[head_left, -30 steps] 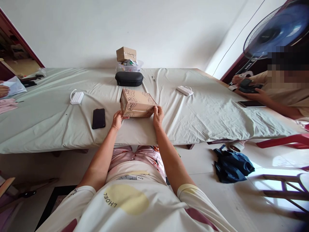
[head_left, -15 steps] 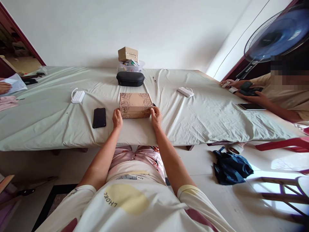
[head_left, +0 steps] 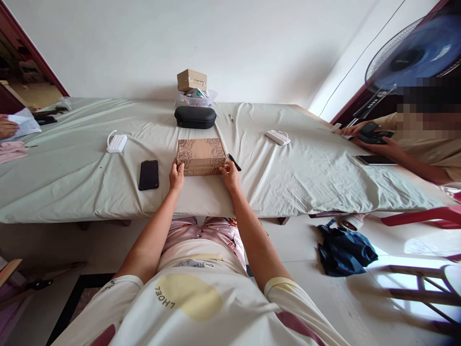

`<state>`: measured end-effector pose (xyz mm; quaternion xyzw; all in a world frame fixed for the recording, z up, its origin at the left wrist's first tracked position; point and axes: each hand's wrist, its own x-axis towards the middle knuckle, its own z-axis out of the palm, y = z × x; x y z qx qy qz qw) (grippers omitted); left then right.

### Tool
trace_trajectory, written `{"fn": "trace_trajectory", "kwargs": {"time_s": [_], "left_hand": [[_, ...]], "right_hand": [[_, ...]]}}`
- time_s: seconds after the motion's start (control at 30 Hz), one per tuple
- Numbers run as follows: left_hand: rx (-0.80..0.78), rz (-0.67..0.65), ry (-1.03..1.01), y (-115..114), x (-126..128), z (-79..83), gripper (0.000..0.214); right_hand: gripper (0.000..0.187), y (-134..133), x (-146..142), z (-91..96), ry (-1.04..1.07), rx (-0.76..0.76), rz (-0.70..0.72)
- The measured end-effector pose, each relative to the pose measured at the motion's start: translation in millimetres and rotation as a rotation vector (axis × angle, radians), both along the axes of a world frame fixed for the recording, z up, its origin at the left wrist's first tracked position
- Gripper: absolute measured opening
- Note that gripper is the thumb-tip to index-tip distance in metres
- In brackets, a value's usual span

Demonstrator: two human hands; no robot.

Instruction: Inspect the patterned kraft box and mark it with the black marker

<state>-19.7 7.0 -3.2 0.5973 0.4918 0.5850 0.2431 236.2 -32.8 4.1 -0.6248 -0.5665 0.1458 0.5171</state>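
Note:
A brown cardboard box (head_left: 201, 151) with black scribbled flower drawings lies closed on the cloth-covered table, straight in front of me. My left hand (head_left: 176, 175) grips its near left corner. At the near right corner my right hand (head_left: 230, 174) holds it, fingers bent against the front side. Just beyond my right hand lies a black pen (head_left: 235, 162). To the left of my left hand is a dark smartphone (head_left: 149, 175), lying flat. Behind the box sits a black zip case (head_left: 195, 117).
White power banks (head_left: 117, 143) (head_left: 277, 137) lie left and right. Against the wall stands a clear plastic tub (head_left: 196, 100) of small items, topped by a small carton (head_left: 192, 80). At right, a co-worker's hands (head_left: 391, 146) hold a dark object near a tablet (head_left: 376, 160). Another person's hand (head_left: 7, 127) shows far left.
The box has shifted slightly left, and my right hand has moved left and a little lower on its corner. More of the black pen now shows. The co-worker's hands have moved slightly.

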Motion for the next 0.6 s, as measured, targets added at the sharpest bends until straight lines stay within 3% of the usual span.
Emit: {"fn": "trace_trajectory", "kwargs": {"time_s": [0.2, 0.37, 0.5, 0.6], "left_hand": [[-0.07, 0.065, 0.162, -4, 5, 0.3, 0.051], [-0.161, 0.175, 0.377, -12, 17, 3.2, 0.082], [-0.175, 0.199, 0.466, -21, 26, 9.0, 0.104], [-0.089, 0.163, 0.396, -25, 29, 10.5, 0.116]], "right_hand": [[0.038, -11, -8, 7.0, -0.328, -0.209, -0.125], [0.04, -19, -14, 15.8, -0.431, -0.282, -0.12], [0.068, -22, -21, 16.2, -0.44, -0.259, -0.152], [0.093, -20, -24, 10.5, -0.402, -0.18, -0.17]]}}
